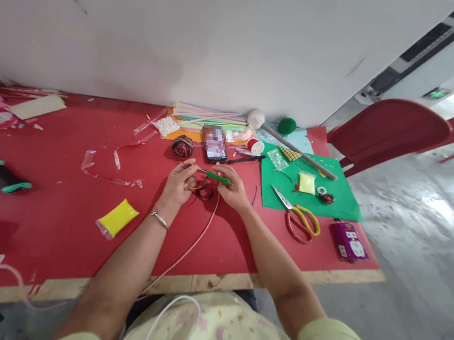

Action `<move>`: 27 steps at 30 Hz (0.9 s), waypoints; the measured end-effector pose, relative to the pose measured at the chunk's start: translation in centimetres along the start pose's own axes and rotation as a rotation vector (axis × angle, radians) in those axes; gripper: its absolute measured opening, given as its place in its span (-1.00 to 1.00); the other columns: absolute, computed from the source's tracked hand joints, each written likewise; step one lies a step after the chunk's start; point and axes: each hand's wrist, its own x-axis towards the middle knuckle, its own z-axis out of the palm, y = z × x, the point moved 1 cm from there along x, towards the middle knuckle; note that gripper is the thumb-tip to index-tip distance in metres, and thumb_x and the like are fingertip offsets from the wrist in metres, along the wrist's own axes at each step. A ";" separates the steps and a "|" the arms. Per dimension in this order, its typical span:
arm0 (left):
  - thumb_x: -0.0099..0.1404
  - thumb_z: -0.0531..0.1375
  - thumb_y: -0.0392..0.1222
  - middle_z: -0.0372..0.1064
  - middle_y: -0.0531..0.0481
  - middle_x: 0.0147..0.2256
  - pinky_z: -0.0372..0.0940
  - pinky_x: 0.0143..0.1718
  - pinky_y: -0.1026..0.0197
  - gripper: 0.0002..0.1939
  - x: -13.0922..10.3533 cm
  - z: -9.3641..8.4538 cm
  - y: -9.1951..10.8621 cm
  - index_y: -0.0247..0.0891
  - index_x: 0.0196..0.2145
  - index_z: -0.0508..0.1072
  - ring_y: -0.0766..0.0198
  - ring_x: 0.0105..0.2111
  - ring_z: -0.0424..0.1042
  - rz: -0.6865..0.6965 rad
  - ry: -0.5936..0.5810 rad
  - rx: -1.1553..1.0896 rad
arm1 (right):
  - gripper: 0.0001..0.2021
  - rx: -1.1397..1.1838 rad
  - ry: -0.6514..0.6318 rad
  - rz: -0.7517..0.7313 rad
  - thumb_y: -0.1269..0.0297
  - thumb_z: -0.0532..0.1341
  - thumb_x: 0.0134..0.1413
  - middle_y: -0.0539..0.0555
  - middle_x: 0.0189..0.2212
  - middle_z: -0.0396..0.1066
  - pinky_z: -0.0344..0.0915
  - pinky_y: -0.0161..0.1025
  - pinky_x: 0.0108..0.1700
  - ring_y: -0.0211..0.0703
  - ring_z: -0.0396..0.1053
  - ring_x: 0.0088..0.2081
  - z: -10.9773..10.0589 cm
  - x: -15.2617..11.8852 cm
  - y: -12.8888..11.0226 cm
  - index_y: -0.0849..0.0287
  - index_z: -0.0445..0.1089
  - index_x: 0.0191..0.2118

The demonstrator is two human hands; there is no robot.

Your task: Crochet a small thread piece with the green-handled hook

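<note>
My right hand [233,188] is closed on a green-handled crochet hook [218,177], whose thin metal end points left. My left hand [179,182] pinches dark multicoloured yarn [203,191] at the hook's tip. Loose strands of that yarn hang below and between the hands, and the exact stitches are too small to make out. Just beyond the hands sits a ball of the same yarn [182,147]. A phone [215,144] with a lit screen stands behind the hook, and a pale pink cable [197,239] runs from near it toward my lap.
Scissors [298,217] lie partly on a green sheet [271,191] at the right, near a purple box [348,242]. A yellow packet [118,218] rests by my left forearm. Farther left is a black-and-teal tool [5,175]. A grey stick [299,152] lies behind.
</note>
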 end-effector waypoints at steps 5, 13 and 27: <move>-0.08 0.51 -0.27 0.23 0.26 -0.61 -0.06 -0.68 0.43 -0.60 0.1 -0.2 0.3 -0.24 -0.25 0.53 0.59 -0.72 -0.04 -0.008 0.006 -0.014 | -0.62 -0.700 0.056 -0.118 0.31 0.09 0.33 0.21 0.26 0.32 0.08 0.16 0.39 0.16 0.19 0.29 -1.2 5.2 1.3 0.08 0.55 0.12; -0.09 0.51 -0.26 0.22 0.27 -0.60 -0.13 -0.68 0.40 -0.59 0.0 -0.1 0.5 -0.23 -0.25 0.53 0.59 -0.72 -0.06 -0.033 0.018 -0.028 | -0.58 -0.909 -0.093 -0.123 0.35 0.12 0.24 0.16 0.43 0.12 -0.10 0.27 0.44 0.30 -0.12 0.44 -0.7 8.9 2.5 0.12 0.52 0.15; -0.11 0.53 -0.22 0.25 0.27 -0.65 -0.13 -0.70 0.42 -0.53 -0.1 -0.3 0.7 -0.26 -0.23 0.51 0.60 -0.75 -0.04 -0.026 -0.007 -0.006 | -0.51 0.568 -0.202 0.425 -0.23 0.34 0.07 -0.04 -0.35 0.53 0.16 -0.38 -0.64 -0.30 0.39 -0.61 1.8 2.2 -2.8 0.03 0.20 -0.18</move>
